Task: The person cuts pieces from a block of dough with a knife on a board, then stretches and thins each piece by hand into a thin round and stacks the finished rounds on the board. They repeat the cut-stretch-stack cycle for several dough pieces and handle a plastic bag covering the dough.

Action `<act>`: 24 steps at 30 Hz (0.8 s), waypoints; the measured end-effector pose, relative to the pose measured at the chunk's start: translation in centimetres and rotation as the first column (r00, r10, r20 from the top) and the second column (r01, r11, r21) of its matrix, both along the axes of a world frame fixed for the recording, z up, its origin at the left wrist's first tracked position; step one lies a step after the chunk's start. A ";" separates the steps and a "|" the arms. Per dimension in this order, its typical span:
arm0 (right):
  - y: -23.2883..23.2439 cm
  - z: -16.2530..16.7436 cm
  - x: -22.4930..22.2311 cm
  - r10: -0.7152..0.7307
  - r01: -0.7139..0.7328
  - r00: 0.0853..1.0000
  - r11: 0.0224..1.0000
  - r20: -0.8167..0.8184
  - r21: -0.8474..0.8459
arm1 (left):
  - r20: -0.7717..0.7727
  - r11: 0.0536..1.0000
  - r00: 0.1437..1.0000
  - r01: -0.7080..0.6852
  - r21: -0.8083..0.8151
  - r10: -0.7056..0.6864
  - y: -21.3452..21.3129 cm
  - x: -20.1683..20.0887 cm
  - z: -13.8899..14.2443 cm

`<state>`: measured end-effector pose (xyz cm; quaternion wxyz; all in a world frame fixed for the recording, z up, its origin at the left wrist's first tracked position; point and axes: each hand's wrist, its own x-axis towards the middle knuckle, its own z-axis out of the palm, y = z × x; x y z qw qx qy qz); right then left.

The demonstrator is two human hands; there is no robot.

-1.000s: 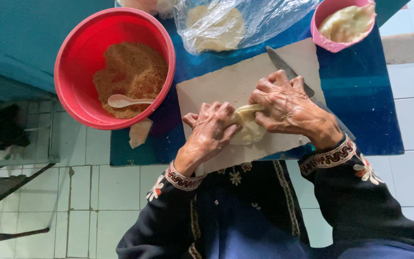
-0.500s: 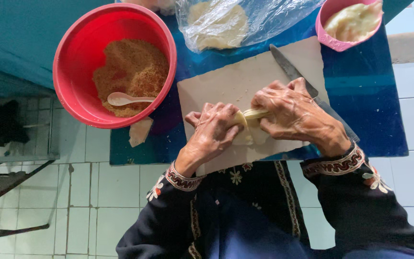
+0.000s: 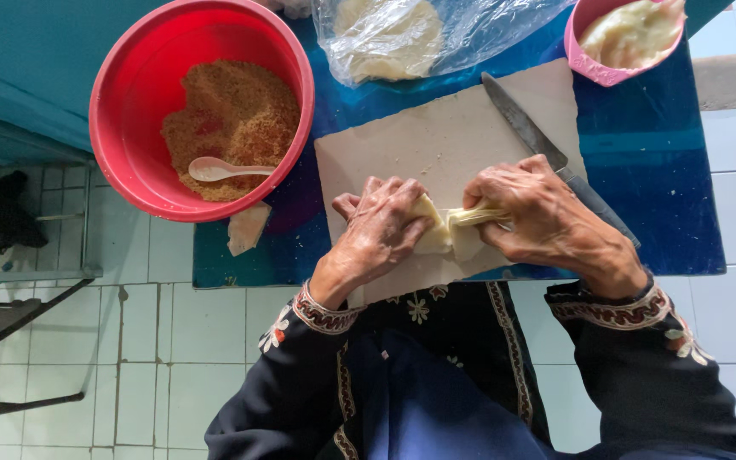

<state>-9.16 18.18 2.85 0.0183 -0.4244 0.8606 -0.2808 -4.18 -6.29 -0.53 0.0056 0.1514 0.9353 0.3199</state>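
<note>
Change since the earlier frame: the hands had drawn slightly apart along the board, and the pale roll between them showed more of its length; the bowls, bag and knife lay as before.

Item, left hand: rested palm down on the near part of the cutting board, fingers curled together and pressed over the left end of the dough roll.

Item, right hand: lay on the right side of the board, fingers closed on the roll's right end, pinching a thin folded edge.

Item, dough roll: pale yellow, soft, lying flat on the board near its front edge, touching both hands, its middle visible between them.

Item, cutting board: pale beige, rectangular, set on the blue counter.

Item, knife: lay slantwise across the board's right part, blade toward the far side, its handle end hidden beneath the right hand.

Item, red bowl: stood left of the board, holding brown crumbs and a white spoon.

Item, clear plastic bag: lay beyond the board, with pale dough inside.

Item, pink bowl: stood at the far right corner, filled with creamy paste.

Item, pale scrap: lay on the counter just before the red bowl.
</note>
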 end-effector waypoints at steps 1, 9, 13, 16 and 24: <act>0.2 0.0 0.0 -0.007 0.007 0.998 1.000 0.058 0.011 | -0.002 1.000 1.000 0.007 0.020 -0.007 -0.1 0.1 0.1; 2.9 2.5 1.7 -0.170 0.170 0.985 0.975 0.017 -0.139 | 0.018 0.968 1.000 0.013 0.249 -0.018 -0.3 -0.2 1.3; 2.0 3.3 3.5 -0.130 0.171 0.977 0.949 0.166 -0.265 | 0.078 0.920 0.997 -0.043 0.390 0.013 -0.3 -0.1 1.7; -1.4 1.7 4.8 -0.002 0.209 0.903 0.875 0.429 -0.436 | 0.155 0.904 0.987 -0.094 0.418 0.031 -0.6 -0.1 1.9; -6.9 -3.0 5.3 -0.357 0.487 0.865 0.769 0.354 -0.414 | 0.328 0.821 0.945 -0.182 0.542 -0.008 -1.9 -0.6 1.5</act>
